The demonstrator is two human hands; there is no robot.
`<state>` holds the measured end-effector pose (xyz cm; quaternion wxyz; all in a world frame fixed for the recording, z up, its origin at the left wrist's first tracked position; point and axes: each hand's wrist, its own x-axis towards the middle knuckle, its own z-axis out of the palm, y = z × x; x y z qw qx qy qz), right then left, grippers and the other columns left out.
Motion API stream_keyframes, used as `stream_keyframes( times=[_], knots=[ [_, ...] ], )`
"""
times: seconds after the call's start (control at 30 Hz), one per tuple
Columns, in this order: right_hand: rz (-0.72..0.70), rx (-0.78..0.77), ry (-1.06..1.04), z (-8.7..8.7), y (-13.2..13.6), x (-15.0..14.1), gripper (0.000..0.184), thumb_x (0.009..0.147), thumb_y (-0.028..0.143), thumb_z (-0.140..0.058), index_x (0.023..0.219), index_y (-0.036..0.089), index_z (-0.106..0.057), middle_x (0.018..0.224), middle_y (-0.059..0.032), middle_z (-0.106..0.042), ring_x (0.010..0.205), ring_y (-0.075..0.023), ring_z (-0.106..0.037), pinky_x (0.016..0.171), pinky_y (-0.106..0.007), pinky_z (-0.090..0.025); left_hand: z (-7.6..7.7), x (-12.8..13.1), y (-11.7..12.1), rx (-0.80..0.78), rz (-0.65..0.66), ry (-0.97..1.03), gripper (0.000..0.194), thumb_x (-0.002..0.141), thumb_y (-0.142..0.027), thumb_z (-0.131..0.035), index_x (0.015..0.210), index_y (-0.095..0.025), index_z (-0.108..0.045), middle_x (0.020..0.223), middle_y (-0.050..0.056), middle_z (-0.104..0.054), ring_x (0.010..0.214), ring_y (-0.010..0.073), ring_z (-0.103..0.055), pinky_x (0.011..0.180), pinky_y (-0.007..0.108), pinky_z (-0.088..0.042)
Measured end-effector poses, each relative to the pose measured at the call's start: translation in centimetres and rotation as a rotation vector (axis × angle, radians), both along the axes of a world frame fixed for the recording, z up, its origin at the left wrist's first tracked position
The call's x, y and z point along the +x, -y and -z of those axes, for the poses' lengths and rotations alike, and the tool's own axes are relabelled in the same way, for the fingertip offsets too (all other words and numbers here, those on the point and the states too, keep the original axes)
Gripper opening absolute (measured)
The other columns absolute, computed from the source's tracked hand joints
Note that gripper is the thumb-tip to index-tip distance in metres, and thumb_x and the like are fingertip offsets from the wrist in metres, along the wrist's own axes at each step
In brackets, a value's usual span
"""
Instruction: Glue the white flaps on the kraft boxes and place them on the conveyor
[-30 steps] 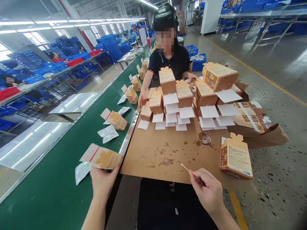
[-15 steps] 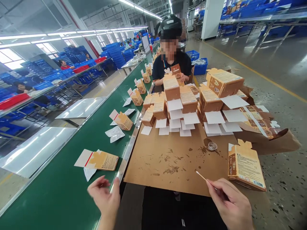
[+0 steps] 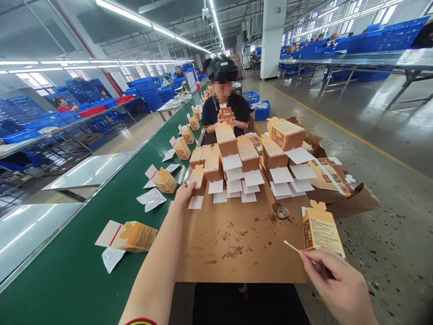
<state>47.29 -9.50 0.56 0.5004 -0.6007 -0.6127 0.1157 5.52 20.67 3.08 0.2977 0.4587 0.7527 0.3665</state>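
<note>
With my left arm stretched forward, my left hand (image 3: 184, 194) is at the left front of the stack, its thumb against a small brown and cream carton (image 3: 198, 177). Its other fingers are mostly hidden on the carton's left side, and the carton still rests in the stack. A white flap hangs from the carton's front. Near the right front of the cardboard-covered table (image 3: 243, 262), my right hand (image 3: 333, 275) pinches a cotton swab (image 3: 291, 246), white tip pointing up and left. Just behind that hand stands a single carton (image 3: 323, 228). A small clear dish (image 3: 282, 212) sits beside wet spots.
More stacked cartons (image 3: 250, 155) with white flaps fill the table's far side. On the left, a green conveyor (image 3: 77, 266) carries open cartons (image 3: 140, 235) and silver pouches (image 3: 151, 198). A co-worker (image 3: 225, 108) sits beyond the stack, holding a brown carton piece. Brown wrapping paper (image 3: 358, 201) lies at right.
My left hand has moved from above the conveyor's near edge forward to the stack's left front carton. The right hand still holds the swab. The view has turned; the co-worker's carton piece is raised.
</note>
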Motion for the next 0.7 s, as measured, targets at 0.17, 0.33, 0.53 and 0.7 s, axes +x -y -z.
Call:
stream_keyframes(
  times=[0.17,0.33,0.53,0.7],
  knots=[
    [-0.046,-0.158,0.282,-2.6,-4.6,2.8,0.027,0.109,0.028,-0.069,0.083,0.029,-0.078,0.067,-0.0007,-0.067,0.060,-0.0202,-0.063,0.059,-0.034,-0.054,0.7,-3.1,9.5,-0.066,-0.096,0.082,0.066,0.081,-0.060,-0.086,0.132,-0.020,-0.073,0.124,0.020,-0.088,0.130,0.0453,-0.083,0.110,0.058,-0.066],
    [-0.095,-0.269,0.402,-3.1,-10.6,3.1,0.034,0.101,0.020,-0.068,0.070,0.027,-0.058,0.069,0.0020,-0.061,0.063,-0.0175,-0.061,0.063,-0.030,-0.045,2.8,-3.7,19.6,-0.003,-0.071,0.681,0.089,0.063,-0.061,-0.110,0.136,-0.024,-0.077,0.137,0.017,-0.089,0.135,0.0445,-0.085,0.106,0.052,-0.072],
    [-0.153,-0.199,0.387,-1.8,-10.0,2.4,0.032,0.109,0.026,-0.064,0.078,0.028,-0.070,0.073,0.0002,-0.064,0.064,-0.0193,-0.060,0.062,-0.033,-0.044,5.7,2.1,23.6,0.031,0.037,0.792,0.085,0.065,-0.058,-0.118,0.134,-0.024,-0.080,0.145,0.018,-0.088,0.143,0.0453,-0.082,0.125,0.061,-0.065],
    [-0.332,-0.017,0.152,2.6,-4.2,-6.3,0.029,0.115,0.020,-0.064,0.092,0.028,-0.079,0.077,-0.0001,-0.071,0.061,-0.0180,-0.063,0.059,-0.031,-0.051,8.0,5.4,21.8,0.097,0.044,0.722,0.089,0.059,-0.062,-0.119,0.124,-0.026,-0.069,0.132,0.015,-0.087,0.127,0.0366,-0.085,0.113,0.054,-0.068]
  ],
)
